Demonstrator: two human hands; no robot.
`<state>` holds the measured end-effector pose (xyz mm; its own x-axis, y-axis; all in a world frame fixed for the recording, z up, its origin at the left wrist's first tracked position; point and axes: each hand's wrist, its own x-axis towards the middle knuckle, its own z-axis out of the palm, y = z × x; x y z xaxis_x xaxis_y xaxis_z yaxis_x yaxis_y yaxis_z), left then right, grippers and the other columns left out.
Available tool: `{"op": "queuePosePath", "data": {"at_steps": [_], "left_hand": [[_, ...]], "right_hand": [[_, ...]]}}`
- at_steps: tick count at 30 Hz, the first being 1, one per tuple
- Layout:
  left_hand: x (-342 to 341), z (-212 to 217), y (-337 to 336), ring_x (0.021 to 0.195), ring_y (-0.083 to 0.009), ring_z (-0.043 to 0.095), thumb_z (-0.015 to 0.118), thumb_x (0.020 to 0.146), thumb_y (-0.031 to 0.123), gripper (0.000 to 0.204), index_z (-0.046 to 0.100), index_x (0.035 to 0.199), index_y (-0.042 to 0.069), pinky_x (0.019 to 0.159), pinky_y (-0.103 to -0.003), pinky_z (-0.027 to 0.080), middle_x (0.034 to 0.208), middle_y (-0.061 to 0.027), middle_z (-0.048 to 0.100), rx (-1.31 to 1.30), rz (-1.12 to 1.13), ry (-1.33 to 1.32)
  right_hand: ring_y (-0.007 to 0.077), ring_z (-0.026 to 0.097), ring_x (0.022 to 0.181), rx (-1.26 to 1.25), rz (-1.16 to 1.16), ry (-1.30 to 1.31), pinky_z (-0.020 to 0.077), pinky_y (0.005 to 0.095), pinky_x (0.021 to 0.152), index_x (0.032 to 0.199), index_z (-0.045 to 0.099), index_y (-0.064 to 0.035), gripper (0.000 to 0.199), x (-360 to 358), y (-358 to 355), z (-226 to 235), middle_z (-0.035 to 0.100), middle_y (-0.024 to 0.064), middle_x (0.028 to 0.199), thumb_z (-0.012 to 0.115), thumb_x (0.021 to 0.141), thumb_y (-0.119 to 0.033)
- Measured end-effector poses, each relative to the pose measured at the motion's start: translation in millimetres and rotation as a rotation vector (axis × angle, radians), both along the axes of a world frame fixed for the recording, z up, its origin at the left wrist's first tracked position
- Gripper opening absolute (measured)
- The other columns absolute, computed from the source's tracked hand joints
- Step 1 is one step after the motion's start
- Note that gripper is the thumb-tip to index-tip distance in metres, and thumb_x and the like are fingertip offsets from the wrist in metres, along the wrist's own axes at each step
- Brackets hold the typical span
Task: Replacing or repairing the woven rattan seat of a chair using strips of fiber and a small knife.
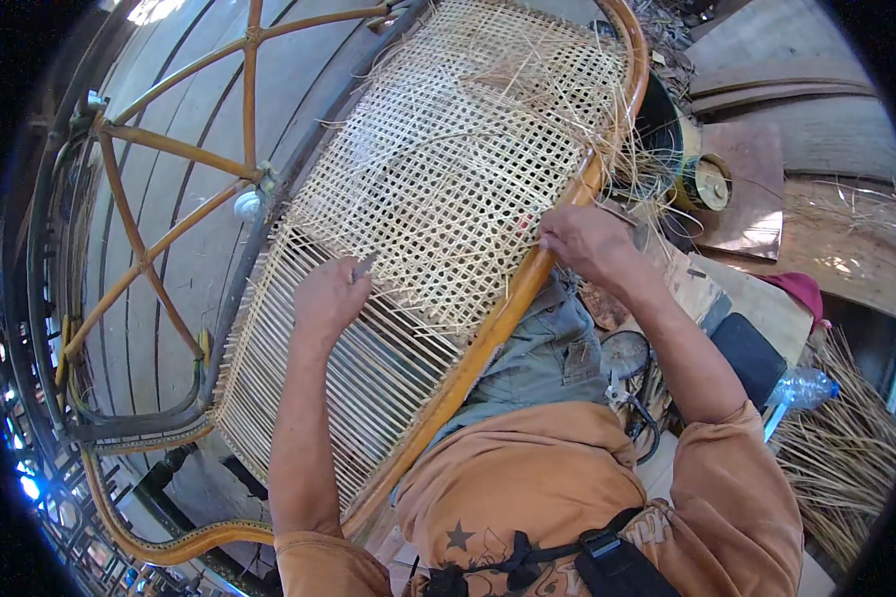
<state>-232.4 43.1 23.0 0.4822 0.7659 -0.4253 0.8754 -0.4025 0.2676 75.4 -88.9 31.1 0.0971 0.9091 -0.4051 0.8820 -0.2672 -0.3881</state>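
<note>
A rattan frame point(505, 316) with a bent, honey-coloured rail lies across my lap. Its far part carries a woven cane panel point(438, 169) with open holes. Nearer, bare parallel cane strands point(358, 383) run across the frame. My left hand point(327, 300) is closed round a small grey pointed tool point(365, 267), just at the border between the weave and the bare strands. My right hand point(589, 242) pinches at the rail on the right; what its fingers hold is hidden. Loose cane ends stick out along the far right rail.
Another rattan frame with crossed poles point(144, 254) stands at the left. To the right are a yellow-and-black tin point(705, 184), wooden boards point(742, 149), pliers point(619, 390), a clear plastic bottle point(806, 388) and a bundle of cane strips point(836, 458). A slatted surface point(194, 129) lies beyond the panel.
</note>
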Motion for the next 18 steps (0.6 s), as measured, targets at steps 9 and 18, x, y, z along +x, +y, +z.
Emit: {"op": "queuePosePath", "data": {"at_steps": [9,18], "left_hand": [[-4,10,0,0.083,-0.0355,0.06,0.05,0.079,0.029,0.026,0.061,0.086,0.006,0.072,-0.046,0.046,0.086,-0.0177,0.063,-0.068,0.008,0.179],[79,52,-12,0.08,-0.0289,0.063,0.055,0.084,0.027,0.031,0.062,0.104,0.004,0.074,-0.035,0.047,0.085,-0.0176,0.065,-0.242,0.236,-0.566]], "right_hand": [[0.0356,0.062,0.072,0.211,0.006,-0.016,0.0484,0.0429,0.06,0.078,0.06,-0.006,0.015,-5,-4,-7,0.062,0.0163,0.075,0.051,0.083,-0.018],[0.0352,0.057,0.077,0.108,-0.01,0.228,0.0453,0.0423,0.067,0.085,0.056,-0.0023,0.015,17,-8,-7,0.058,0.0177,0.078,0.053,0.083,-0.017]]}}
